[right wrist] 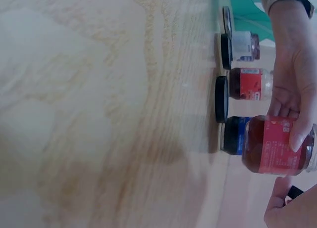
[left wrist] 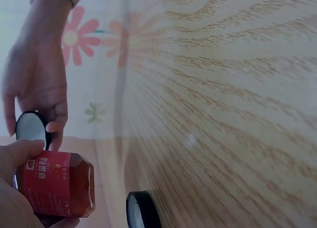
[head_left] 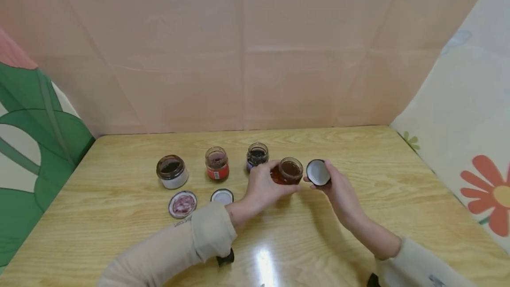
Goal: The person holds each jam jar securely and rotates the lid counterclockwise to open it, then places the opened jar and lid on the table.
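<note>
My left hand point(head_left: 264, 185) grips an uncapped glass jam jar point(head_left: 291, 171) above the table, its reddish-brown contents showing through the mouth. A red label with white print wraps this jar point(left wrist: 52, 183) in the left wrist view. Just to the right, my right hand point(head_left: 342, 191) pinches a dark-rimmed jar lid point(head_left: 318, 172) with its pale inside towards the head camera. The lid and the jar's mouth are a small gap apart. Behind the left hand stands a blue-labelled jar point(head_left: 256, 154), partly covered by that hand.
A red-labelled jar point(head_left: 217, 165) and a white-labelled jar point(head_left: 172, 172) stand uncapped further left. In front lie a stained lid point(head_left: 182, 204) and a pale lid point(head_left: 222, 196), insides up. The right wrist view shows a third lid point(right wrist: 221, 99) near the blue-labelled jar.
</note>
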`<state>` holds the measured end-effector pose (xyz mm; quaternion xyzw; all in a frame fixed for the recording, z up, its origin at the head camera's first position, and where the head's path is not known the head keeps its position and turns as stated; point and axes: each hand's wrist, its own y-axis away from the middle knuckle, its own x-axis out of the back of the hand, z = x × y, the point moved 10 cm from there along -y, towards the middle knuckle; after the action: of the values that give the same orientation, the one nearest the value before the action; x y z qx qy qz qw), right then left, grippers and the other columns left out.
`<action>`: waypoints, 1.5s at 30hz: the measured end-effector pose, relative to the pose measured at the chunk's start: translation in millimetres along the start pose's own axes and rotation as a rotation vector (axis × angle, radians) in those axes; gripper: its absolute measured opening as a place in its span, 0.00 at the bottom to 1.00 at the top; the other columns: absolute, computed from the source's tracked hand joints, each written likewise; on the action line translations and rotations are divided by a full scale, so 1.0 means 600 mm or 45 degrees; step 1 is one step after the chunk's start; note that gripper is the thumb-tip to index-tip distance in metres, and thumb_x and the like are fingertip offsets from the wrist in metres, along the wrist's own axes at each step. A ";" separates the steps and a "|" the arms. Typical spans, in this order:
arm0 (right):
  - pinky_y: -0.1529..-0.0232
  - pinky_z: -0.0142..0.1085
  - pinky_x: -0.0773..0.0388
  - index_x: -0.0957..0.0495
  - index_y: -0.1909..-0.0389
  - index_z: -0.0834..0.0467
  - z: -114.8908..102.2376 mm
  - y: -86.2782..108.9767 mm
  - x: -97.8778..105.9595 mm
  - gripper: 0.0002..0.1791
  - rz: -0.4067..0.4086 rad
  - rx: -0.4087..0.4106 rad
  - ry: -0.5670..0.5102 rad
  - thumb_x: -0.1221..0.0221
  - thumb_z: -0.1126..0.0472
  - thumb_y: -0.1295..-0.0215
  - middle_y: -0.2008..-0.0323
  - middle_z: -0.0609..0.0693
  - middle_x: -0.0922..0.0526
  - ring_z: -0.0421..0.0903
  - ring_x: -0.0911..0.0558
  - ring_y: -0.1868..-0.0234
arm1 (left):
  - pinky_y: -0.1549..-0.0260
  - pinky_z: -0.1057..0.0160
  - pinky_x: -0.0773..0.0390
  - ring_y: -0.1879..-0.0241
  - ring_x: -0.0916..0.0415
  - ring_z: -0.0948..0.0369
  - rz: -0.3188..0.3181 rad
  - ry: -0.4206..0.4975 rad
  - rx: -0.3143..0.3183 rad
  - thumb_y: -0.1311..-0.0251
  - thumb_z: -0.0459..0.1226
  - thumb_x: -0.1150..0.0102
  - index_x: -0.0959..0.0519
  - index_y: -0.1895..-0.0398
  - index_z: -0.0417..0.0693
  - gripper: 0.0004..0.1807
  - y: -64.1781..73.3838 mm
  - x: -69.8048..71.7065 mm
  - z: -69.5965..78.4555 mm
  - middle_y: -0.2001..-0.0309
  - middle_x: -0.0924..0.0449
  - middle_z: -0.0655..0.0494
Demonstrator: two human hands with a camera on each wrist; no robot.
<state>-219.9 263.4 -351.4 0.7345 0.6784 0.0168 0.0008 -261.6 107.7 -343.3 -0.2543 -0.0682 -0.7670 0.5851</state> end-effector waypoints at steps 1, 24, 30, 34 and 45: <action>0.57 0.28 0.24 0.32 0.47 0.67 0.003 0.000 0.001 0.29 -0.006 -0.014 -0.019 0.64 0.44 0.23 0.67 0.40 0.16 0.37 0.18 0.61 | 0.57 0.65 0.23 0.55 0.21 0.59 0.002 0.001 0.005 0.62 0.46 0.21 0.21 0.48 0.45 0.35 -0.001 0.000 -0.001 0.56 0.16 0.54; 0.61 0.30 0.21 0.34 0.47 0.73 0.070 0.004 0.019 0.28 -0.078 -0.241 -0.003 0.69 0.52 0.22 0.70 0.48 0.14 0.40 0.15 0.66 | 0.46 0.60 0.26 0.47 0.24 0.55 0.024 0.084 0.097 0.61 0.39 0.21 0.24 0.42 0.42 0.38 -0.019 -0.023 -0.011 0.48 0.19 0.49; 0.63 0.30 0.20 0.35 0.46 0.75 0.082 0.007 0.024 0.28 -0.053 -0.294 0.049 0.70 0.53 0.22 0.70 0.50 0.14 0.39 0.16 0.66 | 0.44 0.59 0.27 0.47 0.24 0.55 0.092 0.084 0.085 0.62 0.37 0.22 0.23 0.44 0.41 0.36 -0.025 -0.028 -0.005 0.49 0.19 0.48; 0.65 0.30 0.19 0.35 0.46 0.75 0.090 0.008 0.027 0.26 -0.021 -0.334 0.072 0.67 0.54 0.23 0.71 0.49 0.15 0.39 0.16 0.68 | 0.43 0.59 0.28 0.46 0.25 0.54 0.113 0.105 0.108 0.62 0.37 0.21 0.23 0.44 0.42 0.36 -0.028 -0.032 -0.004 0.49 0.20 0.48; 0.67 0.32 0.19 0.37 0.42 0.77 0.100 0.011 0.021 0.28 -0.036 -0.353 0.100 0.68 0.55 0.23 0.69 0.50 0.15 0.41 0.15 0.68 | 0.43 0.60 0.31 0.48 0.27 0.55 0.138 0.064 0.135 0.65 0.38 0.20 0.22 0.46 0.41 0.36 -0.036 -0.041 -0.006 0.50 0.23 0.51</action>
<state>-210.9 276.9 -410.7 0.7164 0.6795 0.1390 0.0761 -278.3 134.1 -353.6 -0.2069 -0.0801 -0.7356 0.6401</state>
